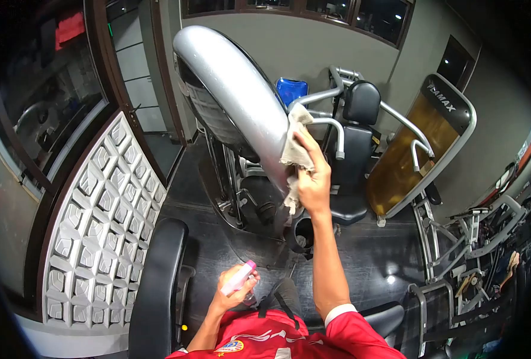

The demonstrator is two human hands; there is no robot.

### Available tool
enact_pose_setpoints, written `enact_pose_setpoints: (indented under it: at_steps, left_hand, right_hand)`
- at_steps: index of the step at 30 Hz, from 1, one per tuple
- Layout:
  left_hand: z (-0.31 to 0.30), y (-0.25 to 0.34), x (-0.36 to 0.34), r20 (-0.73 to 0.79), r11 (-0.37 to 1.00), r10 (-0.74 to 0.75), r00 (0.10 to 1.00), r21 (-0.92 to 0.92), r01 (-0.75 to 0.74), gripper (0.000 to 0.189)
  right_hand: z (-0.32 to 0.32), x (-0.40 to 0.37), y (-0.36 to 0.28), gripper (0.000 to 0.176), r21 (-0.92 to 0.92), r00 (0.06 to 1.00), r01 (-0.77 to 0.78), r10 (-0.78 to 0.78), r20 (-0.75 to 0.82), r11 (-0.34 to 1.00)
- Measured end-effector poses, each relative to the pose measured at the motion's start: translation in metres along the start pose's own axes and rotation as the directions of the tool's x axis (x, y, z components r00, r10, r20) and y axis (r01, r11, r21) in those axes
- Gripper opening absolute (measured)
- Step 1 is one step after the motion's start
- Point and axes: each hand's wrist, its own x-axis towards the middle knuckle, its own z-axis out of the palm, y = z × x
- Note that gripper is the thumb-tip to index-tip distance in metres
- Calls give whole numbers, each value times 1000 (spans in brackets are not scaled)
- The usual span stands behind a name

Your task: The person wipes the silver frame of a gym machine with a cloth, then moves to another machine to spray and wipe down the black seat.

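In the head view, my right hand is closed on a light grey-beige cloth. The cloth lies against the right side of a large silver machine frame, and its lower end hangs below my fingers. Low in front of my body, my left hand is wrapped round a spray bottle with a pink and white top. Much of the bottle is hidden by my fingers. A dark cup holder sits beneath my right forearm.
Black padded cushions stand at my left. Behind the silver frame is a seated exercise machine with a brown-gold panel. Metal gym frames fill the right side. A white patterned wall panel runs along the left.
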Motion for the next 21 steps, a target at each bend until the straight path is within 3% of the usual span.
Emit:
enact_pose_setpoints:
  at_steps: [1, 3, 4, 6, 7, 9, 11, 13, 15, 18, 19, 21]
  left_hand:
    - [4, 4, 1, 12, 1000, 17, 1000, -18, -17, 15]
    - [8, 8, 1, 28, 999, 37, 999, -33, -36, 14]
    - [9, 8, -1, 40, 999, 40, 998, -26, -39, 15]
    - [11, 12, -5, 30, 998, 25, 999, -53, -24, 15]
    - [11, 10, -7, 28, 998, 23, 999, -53, -21, 15]
    - [10, 3, -13, -17, 989, -55, 998, -135, 52, 15]
    - [9, -1, -17, -46, 994, -46, 998, -105, 41, 15]
    - [9, 0, -15, -81, 995, -72, 994, -68, 67, 14]
    - [12, 6, -10, -104, 994, -91, 990, -68, 84, 14]
    - [15, 5, -1, -133, 996, -63, 989, -67, 54, 13]
    - [15, 6, 3, -124, 998, -49, 991, -43, 44, 14]
    - [19, 8, 6, -118, 999, -48, 992, -19, 46, 14]
  right_hand:
    - [5, 3, -2, 66, -90, 999, 53, -54, -5, 995]
    - [9, -11, 13, 66, -95, 992, 85, -93, -90, 992]
    - [9, -27, 24, 64, -68, 988, 7, -17, -156, 998]
    - [6, -73, 71, 38, 52, 947, -187, 194, -257, 981]
    - [4, -99, 90, 35, 59, 874, -370, 369, -315, 927]
    - [-4, -151, 140, 38, -23, 773, -566, 520, -362, 824]
    - [-19, -167, 156, 34, -249, 826, -556, 493, -274, 793]
    - [-22, -147, 147, 30, -145, 720, -689, 650, -241, 710]
    - [-21, -126, 126, 28, -30, 765, -627, 607, -215, 779]
    - [-17, -110, 107, 28, 276, 833, -410, 480, -275, 869]
    - [-16, -104, 88, 32, 226, 831, -446, 494, -255, 866]
    - [-4, -111, 83, 39, -32, 927, -320, 307, -214, 947]
